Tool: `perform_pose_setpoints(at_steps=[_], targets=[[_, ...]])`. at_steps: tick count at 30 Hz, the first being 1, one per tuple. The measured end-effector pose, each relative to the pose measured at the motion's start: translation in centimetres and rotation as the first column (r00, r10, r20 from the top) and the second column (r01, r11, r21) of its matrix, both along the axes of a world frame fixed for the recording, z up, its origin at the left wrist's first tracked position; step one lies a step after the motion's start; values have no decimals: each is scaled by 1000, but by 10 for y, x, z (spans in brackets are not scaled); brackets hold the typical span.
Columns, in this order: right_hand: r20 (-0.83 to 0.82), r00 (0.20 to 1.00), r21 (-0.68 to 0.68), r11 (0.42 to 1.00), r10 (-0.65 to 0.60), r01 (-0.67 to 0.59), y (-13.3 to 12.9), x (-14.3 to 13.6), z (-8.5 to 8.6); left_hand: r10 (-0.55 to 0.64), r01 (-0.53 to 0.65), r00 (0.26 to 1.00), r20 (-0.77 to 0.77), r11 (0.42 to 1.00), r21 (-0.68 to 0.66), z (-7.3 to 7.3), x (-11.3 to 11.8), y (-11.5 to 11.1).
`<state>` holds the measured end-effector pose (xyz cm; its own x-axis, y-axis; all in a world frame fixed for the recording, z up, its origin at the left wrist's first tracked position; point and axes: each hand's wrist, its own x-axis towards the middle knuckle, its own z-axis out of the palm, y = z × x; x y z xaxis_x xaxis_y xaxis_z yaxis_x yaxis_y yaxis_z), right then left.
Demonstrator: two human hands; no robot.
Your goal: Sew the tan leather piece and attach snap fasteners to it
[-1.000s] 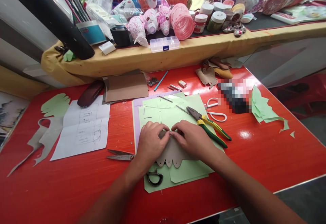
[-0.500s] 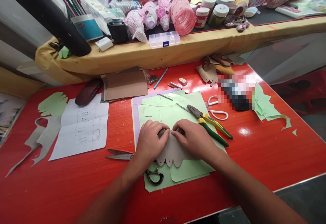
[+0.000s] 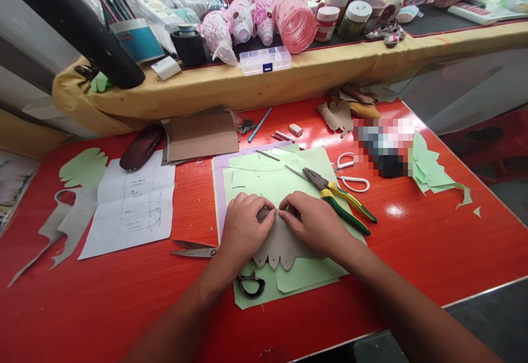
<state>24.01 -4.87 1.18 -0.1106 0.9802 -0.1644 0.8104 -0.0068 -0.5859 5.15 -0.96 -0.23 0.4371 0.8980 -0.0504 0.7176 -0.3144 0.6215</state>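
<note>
My left hand [image 3: 244,227] and my right hand [image 3: 316,223] press side by side on a tan scalloped cutout [image 3: 280,246] that lies on pale green paper sheets [image 3: 264,179]. The fingertips of both hands pinch the cutout's top edge where they meet. Its rounded scallops stick out below my hands. Green and yellow pliers [image 3: 340,203] lie just right of my right hand. Large metal scissors [image 3: 214,258] lie under my left wrist, blades pointing left.
White-handled scissors [image 3: 350,173] sit right of the pliers. A folded white sheet with drawings [image 3: 132,206] and tan and green cutouts [image 3: 74,198] lie at the left. Cardboard [image 3: 202,136], a dark case [image 3: 141,147] and green scraps [image 3: 433,173] lie around. A cluttered yellow-covered shelf [image 3: 289,80] runs behind.
My hands stay pinched on the tan cutout with only small finger shifts. The view has tilted slightly, so the table sits a little lower left in frame.
</note>
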Motion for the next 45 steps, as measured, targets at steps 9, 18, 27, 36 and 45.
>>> perform_pose_setpoints(at_steps=[9, 18, 27, 36, 45], targets=[[15, 999, -8, 999, 31, -31, 5, 1, 2, 2, -2, 1000, 3, 1000, 5, 0, 1, -1], [29, 1000, -17, 1000, 6, -5, 7, -2, 2, -38, 53, 990, 140, 992, -111, 6, -13, 11], [18, 1000, -25, 1000, 5, -5, 8, -2, 2, -75, 83, 993, 96, 993, -81, 6, -8, 8], [-48, 999, -7, 1000, 13, -13, 6, 3, -1, -64, 71, 995, 74, 993, -94, 7, -6, 7], [-130, 990, -9, 998, -59, 58, 8, 9, 1, -64, 70, 995, 75, 994, -84, 7, -6, 7]])
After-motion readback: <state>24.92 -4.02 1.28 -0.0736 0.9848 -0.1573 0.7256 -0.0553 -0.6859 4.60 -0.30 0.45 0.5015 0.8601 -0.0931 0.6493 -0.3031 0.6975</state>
